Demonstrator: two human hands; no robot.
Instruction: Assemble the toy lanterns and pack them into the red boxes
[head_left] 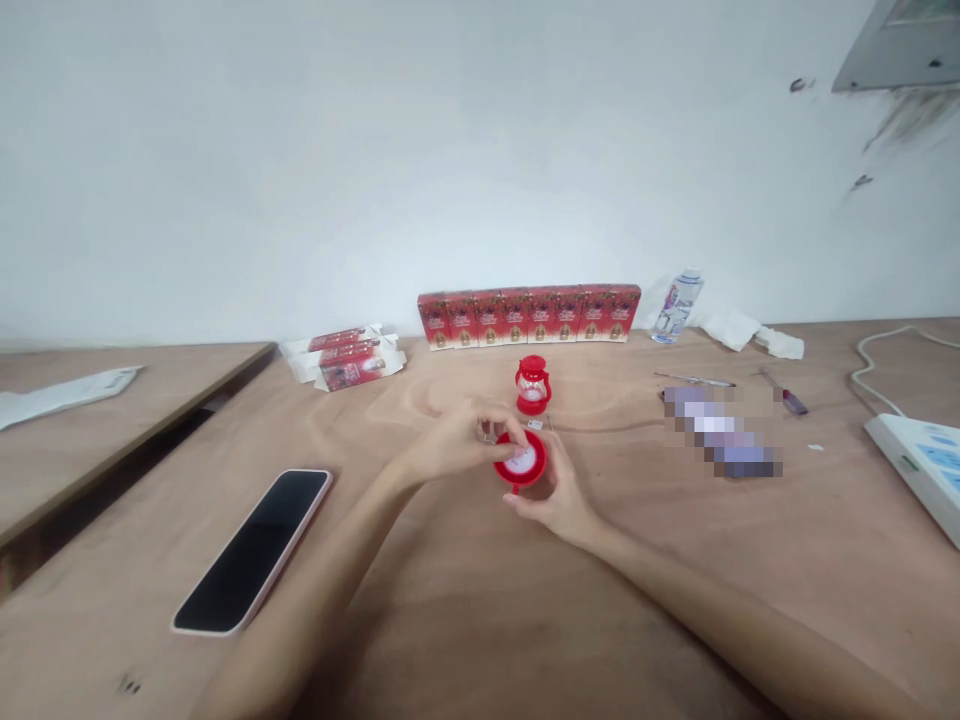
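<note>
A small red lantern (pixel 519 478) is held between my two hands, with its round end tilted toward me and a white disc (pixel 521 460) set inside the red rim. My right hand (pixel 561 498) curls around its right side, thumb at the lower edge. From the left, my left hand (pixel 472 438) closes thumb and fingers on the lantern's rim and disc; what lies under the fingertips is hidden. Just beyond, a second red lantern (pixel 532 384) with a clear middle stands upright. A small white tag (pixel 535 425) shows between the two.
Red printed boxes (pixel 525 318) stand in a row by the wall. Opened cartons (pixel 349 360) lie left of them, a bottle (pixel 677 306) and white tissues (pixel 731 328) right. A phone (pixel 255 550) lies near my left forearm. Screwdriver-like tools (pixel 786 395) and a white corded device (pixel 919 465) are right.
</note>
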